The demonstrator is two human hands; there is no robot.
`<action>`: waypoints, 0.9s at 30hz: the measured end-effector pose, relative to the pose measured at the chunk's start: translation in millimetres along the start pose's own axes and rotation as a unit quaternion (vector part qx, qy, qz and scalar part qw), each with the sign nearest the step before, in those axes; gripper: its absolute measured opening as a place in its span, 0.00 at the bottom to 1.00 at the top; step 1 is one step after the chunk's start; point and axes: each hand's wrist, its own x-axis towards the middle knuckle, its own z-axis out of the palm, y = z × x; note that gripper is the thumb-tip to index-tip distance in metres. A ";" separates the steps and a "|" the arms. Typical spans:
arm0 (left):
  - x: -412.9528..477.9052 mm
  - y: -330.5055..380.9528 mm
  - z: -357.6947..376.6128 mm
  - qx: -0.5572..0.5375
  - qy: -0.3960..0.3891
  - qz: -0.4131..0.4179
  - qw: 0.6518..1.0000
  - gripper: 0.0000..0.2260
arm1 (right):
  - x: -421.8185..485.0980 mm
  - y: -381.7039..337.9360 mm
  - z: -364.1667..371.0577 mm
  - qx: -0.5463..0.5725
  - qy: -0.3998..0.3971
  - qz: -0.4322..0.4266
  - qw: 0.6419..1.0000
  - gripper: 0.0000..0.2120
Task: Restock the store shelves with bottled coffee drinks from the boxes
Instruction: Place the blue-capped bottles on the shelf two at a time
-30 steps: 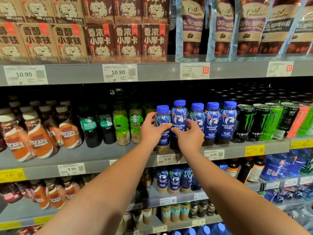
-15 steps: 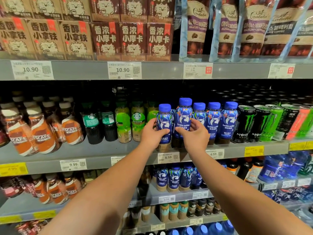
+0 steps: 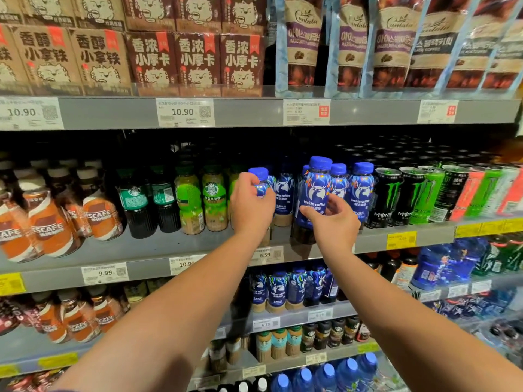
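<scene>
Blue-capped bottles of luckin coffee stand in a row on the middle grey shelf [image 3: 376, 240]. My left hand [image 3: 250, 203] is closed around the leftmost blue bottle [image 3: 261, 181], covering most of its body. My right hand [image 3: 331, 219] grips the lower front of a taller-looking blue bottle [image 3: 316, 190], which sits at the shelf's front edge. Another blue bottle [image 3: 283, 193] stands between the two held ones, and two more [image 3: 360, 190] stand just right of my right hand.
Green Starbucks bottles [image 3: 213, 199] stand left of my left hand, Nescafe bottles [image 3: 53, 222] further left. Monster cans [image 3: 410, 196] fill the shelf to the right. Cartons and coffee pouches line the shelf above. More blue bottles [image 3: 278, 291] sit one shelf lower.
My left hand has slid up the leftmost bottle toward its neck. My right hand has drawn its bottle forward and a little right, opening a gap between the two bottles.
</scene>
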 end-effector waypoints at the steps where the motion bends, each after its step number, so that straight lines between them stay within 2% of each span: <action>1: -4.1 5.5 5.5 0.012 -0.025 0.010 1.000 0.07 | 1.7 2.3 -4.3 -0.001 0.004 0.001 1.000 0.27; 4: -16.9 13.1 31.1 0.017 -0.105 -0.015 0.994 0.03 | 7.6 10.2 -15.2 -0.004 0.016 0.012 1.000 0.27; 8: -23.0 6.5 60.1 0.040 -0.167 -0.105 0.980 0.26 | 16.0 21.9 -28.0 -0.005 0.018 0.021 1.000 0.23; 11: -23.4 -0.9 69.2 0.043 -0.193 -0.146 0.969 0.34 | 21.3 27.7 -37.5 -0.005 0.010 0.017 1.000 0.21; 14: -25.3 -4.5 77.8 0.028 -0.211 -0.171 0.962 0.38 | 24.8 34.0 -41.2 -0.011 0.002 0.019 1.000 0.21; 20: -34.4 -3.0 91.4 0.023 -0.183 -0.147 0.972 0.20 | 31.1 39.6 -42.8 -0.022 -0.016 0.009 1.000 0.23; 27: -44.5 -11.3 79.7 0.058 -0.101 -0.149 0.982 0.18 | 27.8 33.8 -39.8 -0.013 -0.024 -0.005 1.000 0.24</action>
